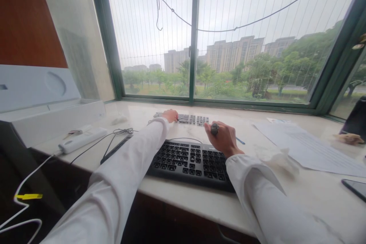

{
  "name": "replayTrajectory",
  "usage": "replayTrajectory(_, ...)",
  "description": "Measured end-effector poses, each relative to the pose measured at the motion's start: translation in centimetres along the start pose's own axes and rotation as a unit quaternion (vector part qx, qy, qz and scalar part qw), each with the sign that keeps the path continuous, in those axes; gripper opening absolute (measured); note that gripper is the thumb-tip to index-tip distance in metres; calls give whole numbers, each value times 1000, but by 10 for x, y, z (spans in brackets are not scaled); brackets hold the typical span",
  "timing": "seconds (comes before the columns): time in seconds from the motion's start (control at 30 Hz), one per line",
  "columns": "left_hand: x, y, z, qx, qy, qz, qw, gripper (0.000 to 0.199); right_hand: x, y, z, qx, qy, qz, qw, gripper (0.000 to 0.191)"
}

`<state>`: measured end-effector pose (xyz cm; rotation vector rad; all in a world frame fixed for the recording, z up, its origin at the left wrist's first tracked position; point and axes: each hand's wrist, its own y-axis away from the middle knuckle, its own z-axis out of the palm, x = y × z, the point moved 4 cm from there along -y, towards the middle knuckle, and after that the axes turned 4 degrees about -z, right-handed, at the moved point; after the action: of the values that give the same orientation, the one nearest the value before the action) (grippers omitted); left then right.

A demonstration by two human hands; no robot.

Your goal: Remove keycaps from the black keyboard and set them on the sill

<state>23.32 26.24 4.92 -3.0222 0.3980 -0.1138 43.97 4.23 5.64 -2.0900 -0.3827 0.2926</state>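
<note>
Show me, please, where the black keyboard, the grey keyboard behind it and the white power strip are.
black keyboard (188, 160), head view, on its middle keys.
grey keyboard (193, 119), head view, on its key rows.
white power strip (82, 140), head view, on its top face.

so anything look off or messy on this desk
A crumpled tissue lies loose right of the black keyboard. A second, grey keyboard sits behind it under the left hand, while the right hand grips a small dark tool.
</note>
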Motion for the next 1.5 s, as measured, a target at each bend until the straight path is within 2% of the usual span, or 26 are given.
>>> replayTrajectory(0.3, 2, -5, 5, 2, -8, -1, 1000, 21, -1, 0, -1, -1, -3, -5, 1000, 51)
replayTrajectory(0.63, 3, 4, -1, 5, -4, -8, 1000, 23, 0, 0, 1, -11, 2, -3, 1000, 51)
replayTrajectory(0.8, 5, 7, -5, 2, -8, -11, 1000, 31, 1, 0, 3, -19, 5, 4, 1000, 51)
replayTrajectory(0.93, 4, 11, -12, 2, -16, -18, 1000, 31, 2, 0, 3, -22, 6, 6, 1000, 51)
replayTrajectory(1.07, 10, 22, -30, 16, -31, -13, 999, 29, 3, 1, 3, -20, 11, 14, 1000, 52)
replayTrajectory(1.17, 25, 41, -50, 40, -45, 5, 998, 25, 4, 1, 3, -16, 13, 20, 1000, 51)
replayTrajectory(1.27, 49, 73, -66, 68, -54, 27, 996, 23, 6, 2, 3, -12, 9, 32, 999, 50)
replayTrajectory(1.4, 73, 138, -73, 97, -38, 61, 993, 19, 11, 3, 3, -20, 6, 60, 998, 51)
replayTrajectory(1.43, 75, 156, -72, 103, -23, 77, 991, 19, 12, 4, 3, -23, 5, 71, 997, 51)
replayTrajectory(1.5, 70, 192, -69, 124, 70, 133, 981, 17, 14, 6, 2, -29, 1, 97, 995, 52)
